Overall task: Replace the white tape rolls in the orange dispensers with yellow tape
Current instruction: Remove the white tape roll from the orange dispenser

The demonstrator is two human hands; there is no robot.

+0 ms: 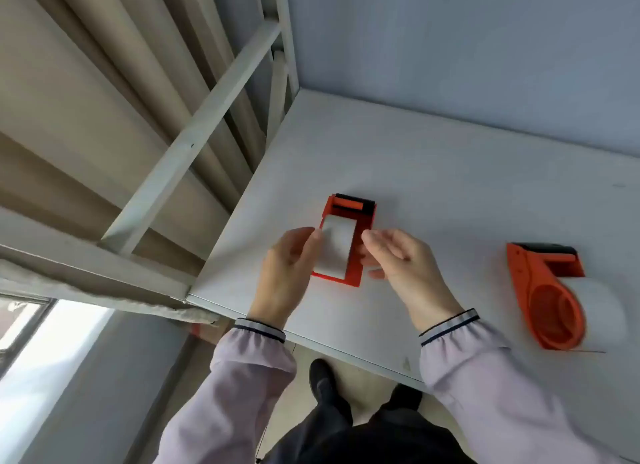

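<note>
The white tape roll (335,250) in the orange dispenser (347,239) near the tabletop's (450,172) left edge looks light, stiff, slick; we pinch its sides, left hand (289,269) touching, right hand (403,261) half-curled beside.

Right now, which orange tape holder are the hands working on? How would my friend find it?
Look at the white table. Two orange dispensers sit there; it is the dispenser nearer the left edge, between the left hand and right hand. The other dispenser lies on its side, untouched.

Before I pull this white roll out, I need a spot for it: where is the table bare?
Bare: between the two dispensers, and the whole strip behind them toward the wall. Crowded: around both hands.
</note>
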